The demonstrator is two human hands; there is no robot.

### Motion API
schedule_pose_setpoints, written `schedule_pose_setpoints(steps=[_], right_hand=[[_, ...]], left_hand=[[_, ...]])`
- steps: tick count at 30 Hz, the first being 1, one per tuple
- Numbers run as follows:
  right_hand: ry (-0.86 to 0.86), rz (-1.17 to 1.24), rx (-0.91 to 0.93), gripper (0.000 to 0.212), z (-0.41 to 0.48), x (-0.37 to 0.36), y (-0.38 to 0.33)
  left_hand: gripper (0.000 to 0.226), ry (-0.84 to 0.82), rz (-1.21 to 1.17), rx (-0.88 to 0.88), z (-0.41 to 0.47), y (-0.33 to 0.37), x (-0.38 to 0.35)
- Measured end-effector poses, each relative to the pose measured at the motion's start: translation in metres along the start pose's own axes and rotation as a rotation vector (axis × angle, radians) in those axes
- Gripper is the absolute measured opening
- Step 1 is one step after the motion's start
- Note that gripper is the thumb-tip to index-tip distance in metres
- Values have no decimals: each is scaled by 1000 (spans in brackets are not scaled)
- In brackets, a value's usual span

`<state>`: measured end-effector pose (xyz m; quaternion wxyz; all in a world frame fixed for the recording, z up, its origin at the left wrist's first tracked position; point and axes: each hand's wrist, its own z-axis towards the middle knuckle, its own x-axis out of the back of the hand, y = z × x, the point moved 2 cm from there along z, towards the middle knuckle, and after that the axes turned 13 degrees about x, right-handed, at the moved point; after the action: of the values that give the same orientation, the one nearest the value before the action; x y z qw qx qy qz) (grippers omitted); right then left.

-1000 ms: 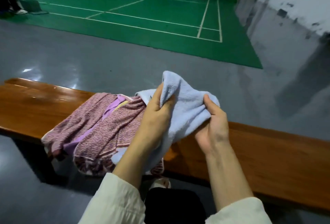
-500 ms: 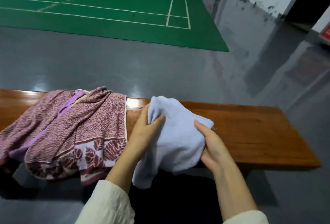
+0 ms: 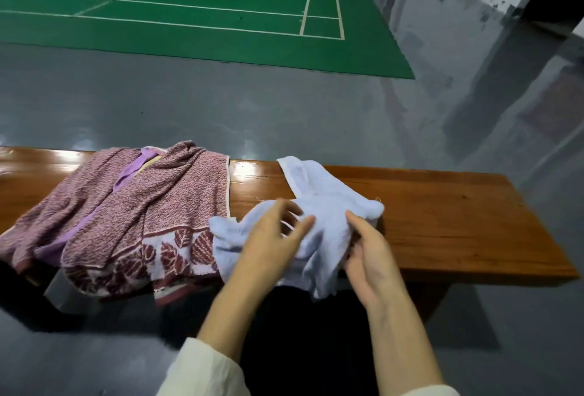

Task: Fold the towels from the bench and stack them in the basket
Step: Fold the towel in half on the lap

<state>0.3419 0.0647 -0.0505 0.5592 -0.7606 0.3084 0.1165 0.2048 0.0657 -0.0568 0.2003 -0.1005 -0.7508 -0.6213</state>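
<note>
A crumpled light blue towel [image 3: 319, 206] lies on the wooden bench [image 3: 458, 221], with its near edge hanging over the front. My left hand [image 3: 275, 237] hovers just over the towel's left part, fingers spread and blurred. My right hand [image 3: 369, 250] holds the towel's right front part, thumb on top and fingers beneath the hanging cloth. To the left, a maroon patterned towel [image 3: 132, 215] with a leaf border is draped over the bench, and a purple towel [image 3: 132, 171] shows through its folds. No basket is in view.
The bench's right end [image 3: 543, 256] is bare wood. Grey glossy floor [image 3: 284, 111] lies beyond the bench, then a green court with white lines [image 3: 189, 16]. A white wall with a grey base [image 3: 474, 0] runs along the right. My dark-clothed lap [image 3: 300, 348] is below the bench edge.
The blue towel has gone from bunched between both hands to spread on the bench. My left hand has let go and opened. The view has shifted right along the bench.
</note>
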Motion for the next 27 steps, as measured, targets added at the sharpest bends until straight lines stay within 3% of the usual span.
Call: schedule_pose_setpoints(steps=[2,7,14,20,23,25,27], right_hand=[[-66,17,-52,22,-11,-4,-1],[-122,-33,-8,23,-21,9,-4],[-147,-92,118,18,-32,10,-8],[-243,-49,162,25,-38,-7,-8],[-278,-262,277,30,-34,-8,-4],[-289,-599,483,27,-27,-9,-5],[-314,-916,647,19,-24,-14,-7]], left_hand=[[18,-104,-26,24,-16,-1,-22],[8,75,-141,22,-20,-15,-22],[19,199,-200,-9,-29,-5,2],[27,-13,-196,-31,-46,0,-10],[10,12,-158,-55,-41,-2,-2],[23,55,-130,-75,-39,0,5],[20,101,-109,-116,-37,4,14]])
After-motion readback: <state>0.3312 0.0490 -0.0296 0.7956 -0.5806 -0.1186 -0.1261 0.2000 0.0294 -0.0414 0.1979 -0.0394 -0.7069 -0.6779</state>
